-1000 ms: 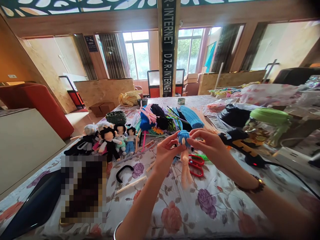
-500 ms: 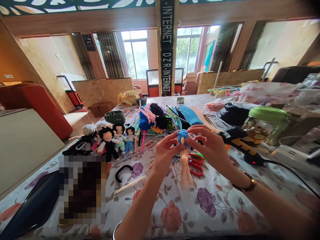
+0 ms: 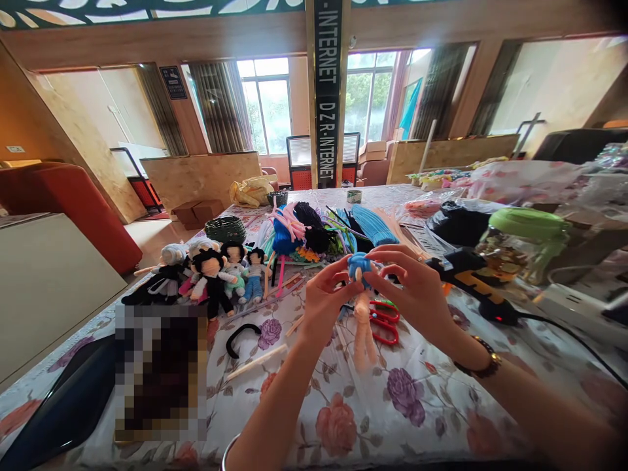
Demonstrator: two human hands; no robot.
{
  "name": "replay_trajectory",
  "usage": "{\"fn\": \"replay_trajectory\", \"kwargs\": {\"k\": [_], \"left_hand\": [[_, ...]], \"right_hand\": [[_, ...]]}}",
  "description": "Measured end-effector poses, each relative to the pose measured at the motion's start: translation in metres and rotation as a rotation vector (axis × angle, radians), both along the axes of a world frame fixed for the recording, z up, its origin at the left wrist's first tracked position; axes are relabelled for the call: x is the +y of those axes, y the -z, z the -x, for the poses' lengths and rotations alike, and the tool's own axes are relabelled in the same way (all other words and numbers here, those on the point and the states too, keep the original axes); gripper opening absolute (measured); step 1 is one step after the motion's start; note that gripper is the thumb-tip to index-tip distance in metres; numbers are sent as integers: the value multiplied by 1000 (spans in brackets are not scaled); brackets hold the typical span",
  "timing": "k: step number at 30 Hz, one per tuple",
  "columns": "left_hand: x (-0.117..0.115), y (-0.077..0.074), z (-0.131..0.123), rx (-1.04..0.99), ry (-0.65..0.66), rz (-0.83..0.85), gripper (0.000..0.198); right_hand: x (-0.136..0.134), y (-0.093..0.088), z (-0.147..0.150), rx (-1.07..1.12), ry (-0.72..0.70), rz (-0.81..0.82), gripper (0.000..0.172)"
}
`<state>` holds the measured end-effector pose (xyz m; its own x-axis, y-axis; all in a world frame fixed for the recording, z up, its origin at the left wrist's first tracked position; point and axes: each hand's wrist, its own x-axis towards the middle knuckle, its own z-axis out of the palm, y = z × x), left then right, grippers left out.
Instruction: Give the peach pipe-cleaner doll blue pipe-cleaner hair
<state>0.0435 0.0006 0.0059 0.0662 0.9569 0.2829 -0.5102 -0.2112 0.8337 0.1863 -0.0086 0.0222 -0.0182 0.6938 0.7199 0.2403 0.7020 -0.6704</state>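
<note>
Between my two hands is a small fuzzy doll [image 3: 362,314] with a blue head and a bare, peach-coloured body and legs that hang down. My left hand [image 3: 324,294] pinches the doll's head from the left side. From the right, my right hand [image 3: 409,284] has its thumb and fingertips closed on the same blue head. Behind and below the doll, red-handled scissors [image 3: 387,332] lie on the flowered tablecloth [image 3: 338,425]. A curved black fuzzy stem [image 3: 234,335] and a pale stick-like strip [image 3: 258,362] rest left of my left forearm.
Several finished dolls [image 3: 213,278] sit at the left, near a dark woven basket [image 3: 226,229]. Bundles of coloured fuzzy stems [image 3: 314,229] lie beyond my hands. At the right are a black-and-orange hot glue gun [image 3: 473,288] with a cord and a green-lidded jar [image 3: 520,242].
</note>
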Motion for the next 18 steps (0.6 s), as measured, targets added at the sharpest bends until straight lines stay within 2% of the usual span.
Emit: {"fn": "replay_trajectory", "kwargs": {"k": [5,10,18], "left_hand": [[0,2,0,-4,11,-26,42],[-1,0,0,21,14,-34,44],[-2,1,-1,40,7,-89,45]], "right_hand": [[-2,0,1,-15,40,-7,23],[-4,0,1,0,64,-95,8],[-2,1,-1,-93,118,-135,12]]}}
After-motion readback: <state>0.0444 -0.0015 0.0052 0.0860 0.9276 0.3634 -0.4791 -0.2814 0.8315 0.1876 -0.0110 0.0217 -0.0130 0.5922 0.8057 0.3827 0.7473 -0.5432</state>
